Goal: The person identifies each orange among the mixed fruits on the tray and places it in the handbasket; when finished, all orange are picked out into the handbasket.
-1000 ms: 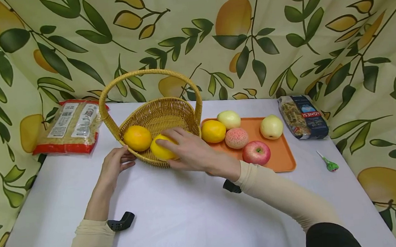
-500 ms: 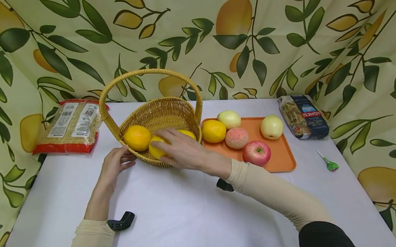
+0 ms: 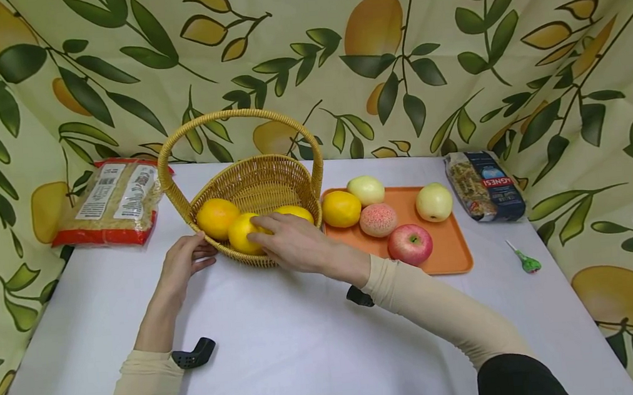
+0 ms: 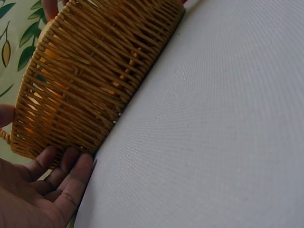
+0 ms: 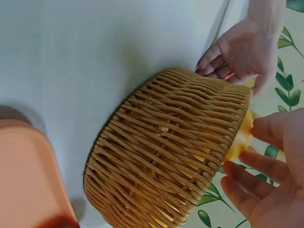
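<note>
A wicker basket (image 3: 261, 183) with a tall handle stands at left of centre. Inside it lie an orange-yellow round fruit (image 3: 218, 218), a yellow fruit (image 3: 242, 235) beside it, and another yellow fruit (image 3: 295, 213) behind the right hand. The left hand (image 3: 182, 264) holds the basket's front left side, thumb up at the rim and fingers against the outer weave (image 4: 80, 85). Over the front rim, the right hand (image 3: 298, 242) reaches in with loosely extended fingers. Its thumb and fingertips touch or nearly touch the middle yellow fruit (image 5: 241, 137).
An orange tray (image 3: 448, 255) right of the basket bears a yellow fruit (image 3: 342, 209), a speckled pink fruit (image 3: 378, 220), a red apple (image 3: 410, 244) and two pale fruits. A grain bag (image 3: 113, 202) lies left, a pasta bag (image 3: 485, 186) right, near a small green-handled tool (image 3: 527, 264).
The right hand has shifted the middle yellow fruit left, against the orange-yellow one, and its fingers have drawn back from it. The rear yellow fruit has come into view. The left hand stays put.
</note>
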Action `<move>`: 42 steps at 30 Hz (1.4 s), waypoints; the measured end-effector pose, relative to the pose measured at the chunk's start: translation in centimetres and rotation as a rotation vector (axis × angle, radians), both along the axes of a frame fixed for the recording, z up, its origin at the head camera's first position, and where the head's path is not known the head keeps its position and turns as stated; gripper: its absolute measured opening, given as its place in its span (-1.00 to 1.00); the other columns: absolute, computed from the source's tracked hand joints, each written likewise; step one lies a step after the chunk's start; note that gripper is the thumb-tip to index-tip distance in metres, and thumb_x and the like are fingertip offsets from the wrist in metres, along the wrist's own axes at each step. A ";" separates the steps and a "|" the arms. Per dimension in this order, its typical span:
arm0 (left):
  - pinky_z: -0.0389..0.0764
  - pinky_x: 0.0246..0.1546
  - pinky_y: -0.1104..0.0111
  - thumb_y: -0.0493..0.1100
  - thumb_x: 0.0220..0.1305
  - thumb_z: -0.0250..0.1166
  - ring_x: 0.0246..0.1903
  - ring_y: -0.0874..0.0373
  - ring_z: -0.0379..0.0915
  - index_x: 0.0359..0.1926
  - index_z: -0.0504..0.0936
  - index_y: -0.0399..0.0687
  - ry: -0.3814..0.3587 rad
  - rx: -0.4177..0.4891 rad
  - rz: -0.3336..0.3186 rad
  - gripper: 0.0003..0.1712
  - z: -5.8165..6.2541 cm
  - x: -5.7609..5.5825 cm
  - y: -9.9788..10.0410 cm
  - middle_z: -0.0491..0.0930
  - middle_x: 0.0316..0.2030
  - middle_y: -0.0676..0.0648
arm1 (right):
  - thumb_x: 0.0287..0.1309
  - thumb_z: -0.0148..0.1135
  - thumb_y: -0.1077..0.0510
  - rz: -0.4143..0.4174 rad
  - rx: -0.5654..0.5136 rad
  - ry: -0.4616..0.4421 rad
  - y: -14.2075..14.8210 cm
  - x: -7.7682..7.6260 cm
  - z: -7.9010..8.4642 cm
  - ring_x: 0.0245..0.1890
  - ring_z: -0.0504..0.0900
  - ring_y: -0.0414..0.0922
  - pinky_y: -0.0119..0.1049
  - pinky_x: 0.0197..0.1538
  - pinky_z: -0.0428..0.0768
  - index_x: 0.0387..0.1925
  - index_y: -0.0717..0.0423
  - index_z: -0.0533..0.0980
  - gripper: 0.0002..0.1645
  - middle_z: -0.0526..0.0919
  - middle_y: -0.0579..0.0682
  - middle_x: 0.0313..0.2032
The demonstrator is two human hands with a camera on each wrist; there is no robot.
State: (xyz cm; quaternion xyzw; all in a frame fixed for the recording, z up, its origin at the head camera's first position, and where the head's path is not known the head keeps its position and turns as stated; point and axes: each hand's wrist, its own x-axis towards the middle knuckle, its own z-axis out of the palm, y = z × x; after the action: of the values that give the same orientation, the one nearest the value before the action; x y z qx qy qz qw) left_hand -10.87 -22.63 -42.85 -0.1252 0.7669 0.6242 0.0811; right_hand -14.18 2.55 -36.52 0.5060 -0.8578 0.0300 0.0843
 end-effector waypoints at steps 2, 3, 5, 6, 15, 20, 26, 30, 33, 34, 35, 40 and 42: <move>0.67 -0.12 0.53 0.25 0.48 -0.13 -0.19 0.33 0.56 0.04 0.37 -0.18 -0.001 -0.001 -0.004 -0.42 -0.1 -0.1 0.0 0.51 -0.09 -0.11 | 0.36 0.11 0.09 -0.007 -0.003 0.002 0.0 0.1 0.0 0.18 0.56 -0.01 -0.22 0.24 0.57 0.16 -0.04 0.53 -0.63 0.52 0.07 0.24; 0.67 -0.12 0.53 0.26 0.48 -0.14 -0.19 0.33 0.56 0.04 0.37 -0.18 -0.003 -0.001 -0.005 -0.42 -0.1 -0.1 0.0 0.51 -0.08 -0.10 | 0.35 0.11 0.09 -0.012 -0.003 0.000 0.1 0.1 0.0 0.16 0.58 -0.02 -0.23 0.21 0.59 0.15 -0.03 0.54 -0.64 0.53 0.07 0.22; 0.67 -0.12 0.52 0.25 0.48 -0.14 -0.19 0.33 0.56 0.04 0.37 -0.18 -0.004 -0.001 -0.006 -0.42 -0.1 -0.1 0.0 0.51 -0.08 -0.10 | 0.35 0.11 0.10 -0.020 0.000 -0.008 0.1 0.1 0.1 0.09 0.62 -0.04 -0.25 0.15 0.62 0.13 -0.02 0.55 -0.64 0.55 0.08 0.19; 0.67 -0.12 0.52 0.25 0.48 -0.14 -0.19 0.34 0.56 0.04 0.37 -0.17 -0.005 0.000 -0.006 -0.42 -0.1 -0.1 0.0 0.51 -0.08 -0.09 | 0.35 0.11 0.10 -0.027 0.002 -0.010 0.1 0.2 0.1 0.07 0.63 -0.04 -0.25 0.13 0.63 0.12 -0.02 0.56 -0.65 0.56 0.08 0.17; 0.67 -0.12 0.53 0.25 0.48 -0.14 -0.19 0.34 0.56 0.03 0.36 -0.18 -0.008 -0.007 -0.004 -0.43 0.1 0.0 0.0 0.51 -0.07 -0.10 | 0.35 0.08 0.11 -0.037 -0.011 -0.005 0.3 0.2 0.1 -0.10 0.68 -0.07 -0.29 0.00 0.68 0.08 0.00 0.58 -0.67 0.60 0.08 0.09; 0.67 -0.11 0.52 0.26 0.47 -0.14 -0.19 0.34 0.56 0.04 0.37 -0.17 -0.005 -0.005 -0.007 -0.42 0.1 -0.1 0.0 0.51 -0.07 -0.10 | 0.34 0.10 0.10 -0.035 -0.016 0.000 0.4 0.2 0.1 -0.09 0.68 -0.07 -0.27 0.01 0.67 0.09 0.00 0.58 -0.66 0.60 0.08 0.09; 0.67 -0.12 0.53 0.26 0.47 -0.14 -0.19 0.35 0.57 0.03 0.37 -0.16 -0.008 -0.003 -0.006 -0.43 0.0 -0.1 0.0 0.52 -0.07 -0.11 | 0.33 0.10 0.11 -0.026 -0.024 -0.004 0.5 0.1 -0.1 -0.08 0.66 -0.07 -0.27 0.04 0.66 0.10 -0.02 0.56 -0.66 0.58 0.07 0.10; 0.67 -0.11 0.52 0.26 0.47 -0.13 -0.19 0.35 0.57 0.03 0.37 -0.16 -0.010 0.001 -0.005 -0.43 0.0 0.0 0.0 0.52 -0.07 -0.11 | 0.32 0.09 0.12 -0.030 -0.027 -0.014 1.2 0.1 0.1 0.07 0.62 -0.03 -0.19 0.17 0.61 0.13 -0.03 0.54 -0.63 0.56 0.08 0.16; 0.67 -0.11 0.52 0.26 0.47 -0.13 -0.19 0.35 0.57 0.03 0.37 -0.17 -0.011 0.001 -0.005 -0.42 0.0 0.0 0.0 0.52 -0.09 -0.08 | 0.30 0.12 0.13 -0.034 -0.061 -0.013 2.1 0.0 0.5 0.17 0.57 0.00 -0.10 0.25 0.56 0.13 -0.02 0.55 -0.62 0.57 0.09 0.17; 0.67 -0.11 0.53 0.27 0.47 -0.13 -0.19 0.35 0.57 0.03 0.37 -0.17 -0.012 -0.002 -0.004 -0.42 0.0 0.0 0.0 0.52 -0.09 -0.07 | 0.29 0.13 0.15 -0.032 -0.080 -0.011 2.5 -0.1 0.5 0.18 0.57 0.01 -0.09 0.26 0.55 0.10 -0.01 0.56 -0.64 0.58 0.09 0.16; 0.67 -0.11 0.53 0.27 0.47 -0.13 -0.19 0.35 0.57 0.04 0.37 -0.17 -0.012 -0.003 -0.004 -0.42 0.0 0.0 0.0 0.52 -0.10 -0.07 | 0.27 0.15 0.15 -0.030 -0.094 -0.005 2.9 -0.2 0.6 0.17 0.58 0.01 -0.08 0.25 0.56 0.09 0.00 0.57 -0.65 0.60 0.09 0.14; 0.66 -0.11 0.55 0.28 0.46 -0.14 -0.18 0.35 0.56 0.06 0.35 -0.16 -0.020 -0.012 -0.007 -0.40 0.0 -0.1 0.0 0.52 -0.06 -0.08 | 0.20 0.23 0.19 -0.055 -0.126 0.018 5.2 -0.8 1.3 0.08 0.62 0.01 -0.09 0.15 0.62 0.00 0.04 0.62 -0.68 0.64 0.10 0.06; 0.66 -0.11 0.55 0.29 0.46 -0.14 -0.17 0.34 0.56 0.07 0.35 -0.15 -0.025 -0.014 -0.006 -0.39 0.0 -0.1 0.0 0.52 -0.05 -0.08 | 0.17 0.24 0.19 -0.081 -0.138 0.031 6.1 -1.0 1.5 0.01 0.65 0.01 -0.12 0.09 0.65 -0.05 0.06 0.64 -0.71 0.66 0.08 0.01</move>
State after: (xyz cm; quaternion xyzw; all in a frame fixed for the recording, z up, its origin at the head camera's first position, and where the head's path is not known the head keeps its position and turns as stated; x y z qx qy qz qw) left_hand -11.01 -22.63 -42.88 -0.1312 0.7705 0.6170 0.0919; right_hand -15.21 8.68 -35.00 0.4644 -0.8721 0.0775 0.1335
